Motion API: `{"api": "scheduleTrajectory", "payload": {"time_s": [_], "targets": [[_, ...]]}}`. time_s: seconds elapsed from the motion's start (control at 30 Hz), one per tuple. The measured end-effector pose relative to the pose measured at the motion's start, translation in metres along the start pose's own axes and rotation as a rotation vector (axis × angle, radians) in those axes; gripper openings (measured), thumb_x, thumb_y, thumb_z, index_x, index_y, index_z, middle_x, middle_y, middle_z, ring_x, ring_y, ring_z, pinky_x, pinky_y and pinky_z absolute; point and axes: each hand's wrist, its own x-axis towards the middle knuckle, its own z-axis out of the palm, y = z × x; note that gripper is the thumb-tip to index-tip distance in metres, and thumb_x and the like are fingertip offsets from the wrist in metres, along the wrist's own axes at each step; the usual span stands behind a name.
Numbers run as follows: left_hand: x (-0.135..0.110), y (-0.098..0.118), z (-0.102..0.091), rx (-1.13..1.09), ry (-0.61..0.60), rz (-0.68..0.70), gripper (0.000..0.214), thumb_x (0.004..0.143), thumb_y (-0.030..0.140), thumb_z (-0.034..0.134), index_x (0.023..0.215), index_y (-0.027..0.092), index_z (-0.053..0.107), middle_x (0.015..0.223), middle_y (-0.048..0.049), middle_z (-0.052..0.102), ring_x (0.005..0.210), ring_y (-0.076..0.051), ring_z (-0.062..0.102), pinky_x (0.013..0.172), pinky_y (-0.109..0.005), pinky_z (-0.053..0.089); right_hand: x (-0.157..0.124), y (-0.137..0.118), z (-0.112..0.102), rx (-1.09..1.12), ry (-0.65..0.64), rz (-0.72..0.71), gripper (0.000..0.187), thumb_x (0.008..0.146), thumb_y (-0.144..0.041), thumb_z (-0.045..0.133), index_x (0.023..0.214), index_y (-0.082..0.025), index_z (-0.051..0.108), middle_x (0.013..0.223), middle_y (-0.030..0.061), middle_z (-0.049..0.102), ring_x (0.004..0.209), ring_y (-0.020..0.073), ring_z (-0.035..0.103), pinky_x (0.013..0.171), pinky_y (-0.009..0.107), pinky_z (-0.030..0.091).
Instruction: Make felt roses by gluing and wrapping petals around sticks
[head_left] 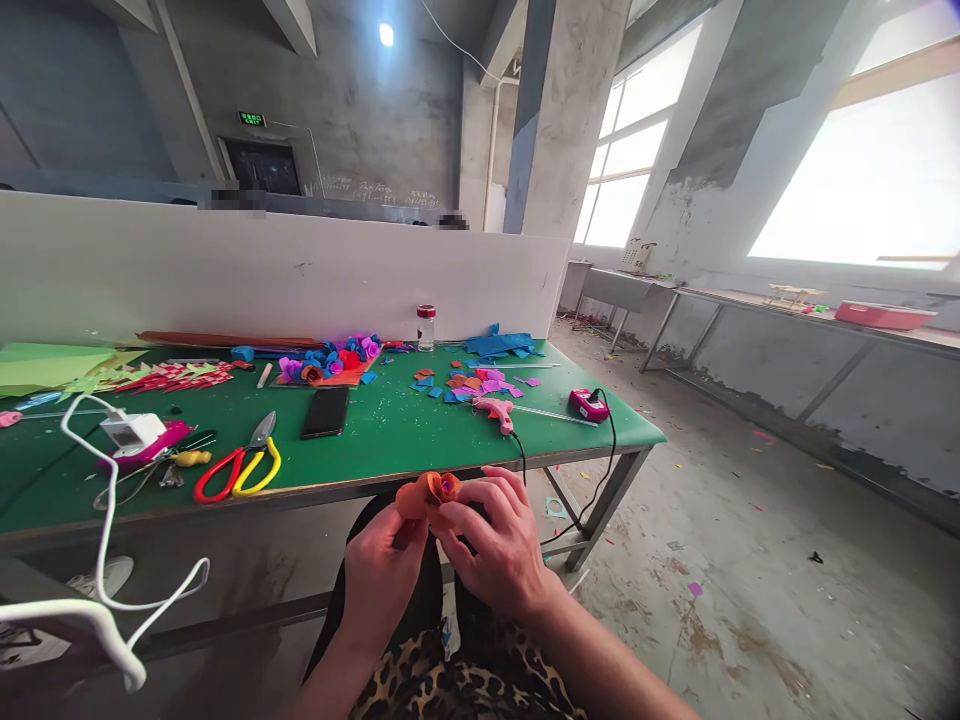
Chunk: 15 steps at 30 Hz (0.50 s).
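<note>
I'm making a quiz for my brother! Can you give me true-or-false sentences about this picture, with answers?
The left hand and right hand hold an orange paper flower. True.
The scissors have blue handles. False: the scissors have one red and one yellow handle.
The pink glue gun lies on the green table. True.
The phone lies on the floor. False: the phone lies on the table.
The jar has a red lid. True.

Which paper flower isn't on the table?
The orange flower held in the left hand and right hand; the other flowers lie bunched on the green table.
</note>
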Motion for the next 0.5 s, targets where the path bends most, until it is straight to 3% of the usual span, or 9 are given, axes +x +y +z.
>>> {"api": "scheduleTrajectory", "payload": {"time_s": [0.33,0.5], "targets": [[0.000,0.002,0.001,-0.012,0.042,0.074,0.022,0.082,0.034,0.056,0.067,0.023,0.067,0.056,0.0006,0.064,0.047,-0.015,0.056,0.049,-0.025,0.046,0.002,-0.007,-0.001,0.072,0.079,0.084,0.006,0.086,-0.019,0.066,0.089,-0.023,0.063,0.084,0.0013,0.067,0.078,0.0157,0.063,0.094,0.041,0.046],[-0.001,-0.012,-0.004,-0.033,0.059,0.091,0.016,0.083,0.034,0.059,0.083,0.022,0.070,0.079,-0.0026,0.073,0.067,-0.019,0.066,0.061,-0.028,0.051,0.000,-0.002,-0.014,0.174,0.116,0.165,0.014,0.086,-0.028,0.065,0.097,-0.021,0.063,0.087,0.0047,0.066,0.083,0.0198,0.062,0.091,0.043,0.046]]}}
